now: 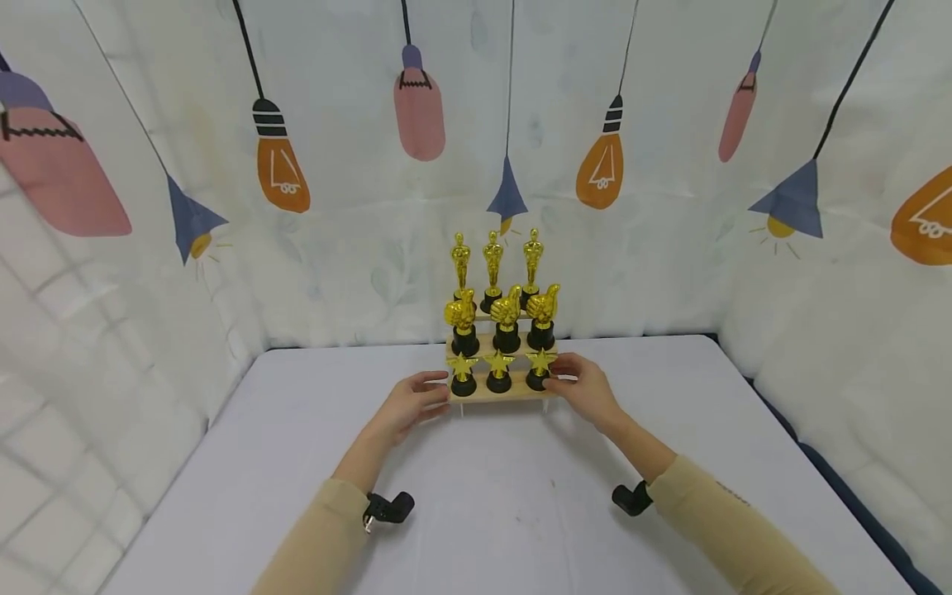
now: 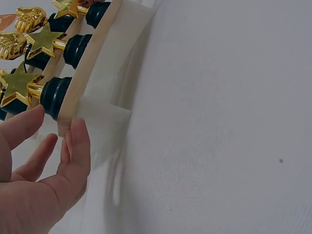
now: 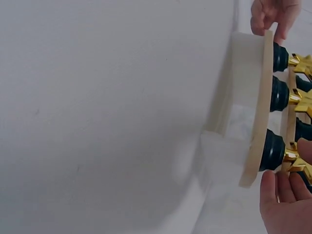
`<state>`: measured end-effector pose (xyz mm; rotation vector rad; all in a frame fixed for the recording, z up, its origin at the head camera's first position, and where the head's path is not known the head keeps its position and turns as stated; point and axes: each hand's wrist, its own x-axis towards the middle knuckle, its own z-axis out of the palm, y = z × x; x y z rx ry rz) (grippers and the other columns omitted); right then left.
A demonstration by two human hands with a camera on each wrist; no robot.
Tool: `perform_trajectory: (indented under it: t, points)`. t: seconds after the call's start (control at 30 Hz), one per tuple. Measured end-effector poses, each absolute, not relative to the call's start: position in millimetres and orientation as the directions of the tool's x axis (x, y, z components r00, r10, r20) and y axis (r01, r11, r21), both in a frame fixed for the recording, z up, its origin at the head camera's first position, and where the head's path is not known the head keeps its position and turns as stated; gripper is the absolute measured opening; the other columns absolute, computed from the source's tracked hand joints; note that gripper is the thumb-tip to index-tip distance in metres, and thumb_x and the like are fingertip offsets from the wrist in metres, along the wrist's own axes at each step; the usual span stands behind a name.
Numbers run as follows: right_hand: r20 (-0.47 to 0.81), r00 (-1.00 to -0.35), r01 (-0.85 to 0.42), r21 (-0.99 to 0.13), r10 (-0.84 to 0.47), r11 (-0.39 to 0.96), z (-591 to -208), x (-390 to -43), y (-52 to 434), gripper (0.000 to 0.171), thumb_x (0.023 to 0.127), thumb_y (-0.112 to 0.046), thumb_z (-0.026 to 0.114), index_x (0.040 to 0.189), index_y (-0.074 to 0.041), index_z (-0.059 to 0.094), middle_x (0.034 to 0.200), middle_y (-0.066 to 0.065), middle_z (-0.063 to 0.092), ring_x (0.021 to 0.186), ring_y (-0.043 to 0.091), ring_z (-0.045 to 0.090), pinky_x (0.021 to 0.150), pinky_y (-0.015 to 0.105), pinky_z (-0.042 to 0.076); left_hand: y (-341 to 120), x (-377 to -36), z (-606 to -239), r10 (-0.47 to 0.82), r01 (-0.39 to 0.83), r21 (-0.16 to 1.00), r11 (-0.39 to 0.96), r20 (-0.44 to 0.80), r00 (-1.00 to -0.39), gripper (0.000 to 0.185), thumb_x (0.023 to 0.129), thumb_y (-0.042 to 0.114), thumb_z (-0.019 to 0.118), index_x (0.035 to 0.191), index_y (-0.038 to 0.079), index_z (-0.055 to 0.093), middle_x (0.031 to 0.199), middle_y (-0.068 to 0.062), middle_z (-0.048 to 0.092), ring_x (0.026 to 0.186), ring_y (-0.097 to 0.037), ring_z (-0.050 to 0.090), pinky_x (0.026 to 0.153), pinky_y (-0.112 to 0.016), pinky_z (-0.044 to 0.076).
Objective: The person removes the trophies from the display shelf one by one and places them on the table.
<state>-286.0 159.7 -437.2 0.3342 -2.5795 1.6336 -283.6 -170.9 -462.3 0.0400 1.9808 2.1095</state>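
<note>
A three-step wooden stand (image 1: 502, 397) sits at the back middle of the white table (image 1: 297, 463). It carries three gold figure trophies (image 1: 492, 263) on top, three thumbs-up trophies (image 1: 506, 318) in the middle and three star trophies (image 1: 498, 371) in front. My left hand (image 1: 412, 402) grips the left end of the lowest step (image 2: 87, 63), thumb by a black trophy base (image 2: 53, 95). My right hand (image 1: 583, 387) grips the right end (image 3: 251, 170), with its thumb beside the right star trophy (image 1: 540, 369). In the right wrist view my left hand (image 3: 270, 17) curls over the far end.
A cloth backdrop (image 1: 335, 248) printed with light bulbs closes in the back and both sides of the table. Bare tabletop (image 1: 513, 496) lies between my forearms. Black wrist mounts (image 1: 388, 506) (image 1: 630, 498) sit under each sleeve. The table's right edge (image 1: 818, 463) drops to a dark strip.
</note>
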Motion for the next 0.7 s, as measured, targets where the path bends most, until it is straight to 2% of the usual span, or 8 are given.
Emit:
perform_trajectory:
  t: [0.17,0.33,0.57,0.7]
  points:
    - [0.179,-0.976,-0.215,-0.896,-0.127,0.388,-440.1,-287.1,155.8,0.040,0.093,-0.006,0.075,0.129,0.005,0.062,0.126,0.021,0.065,0.122,0.036,0.060,0.100,0.043,0.054,-168.8,-286.9,-463.3,0.200,-0.180,0.983,-0.044,-0.168,-0.965,0.052,0.100,-0.001,0.063,0.148,-0.007,0.046,0.125,-0.022,0.055,0.097,-0.022,0.065,0.098,-0.041,0.055]
    - [0.175,-0.980,-0.200,-0.902,-0.098,0.382,-441.7,-286.6,152.8,0.038,0.092,-0.004,0.076,0.127,0.004,0.064,0.124,0.020,0.066,0.120,0.035,0.060,0.099,0.042,0.054,-167.6,-289.6,-466.5,0.199,-0.185,0.982,-0.042,-0.173,-0.965,0.052,0.099,-0.002,0.064,0.147,-0.007,0.047,0.131,-0.024,0.053,0.098,-0.022,0.066,0.097,-0.041,0.055]
    - [0.126,-0.987,-0.155,-0.888,-0.095,0.433,-442.8,-287.8,149.9,0.041,0.091,-0.008,0.077,0.128,0.003,0.065,0.122,0.019,0.067,0.117,0.033,0.061,0.100,0.044,0.053,-166.5,-291.3,-468.6,0.175,-0.193,0.980,-0.040,-0.183,-0.967,0.052,0.097,-0.004,0.066,0.145,-0.009,0.049,0.129,-0.023,0.055,0.100,-0.023,0.066,0.094,-0.039,0.057]
    - [0.116,-0.990,-0.140,-0.871,-0.081,0.472,-445.0,-289.2,149.6,0.045,0.091,-0.010,0.077,0.131,0.006,0.063,0.122,0.020,0.066,0.114,0.034,0.062,0.096,0.045,0.055,-167.0,-291.7,-469.9,0.182,-0.199,0.978,-0.056,-0.186,-0.965,0.051,0.097,-0.005,0.065,0.145,-0.008,0.049,0.129,-0.022,0.055,0.100,-0.022,0.066,0.094,-0.039,0.057]
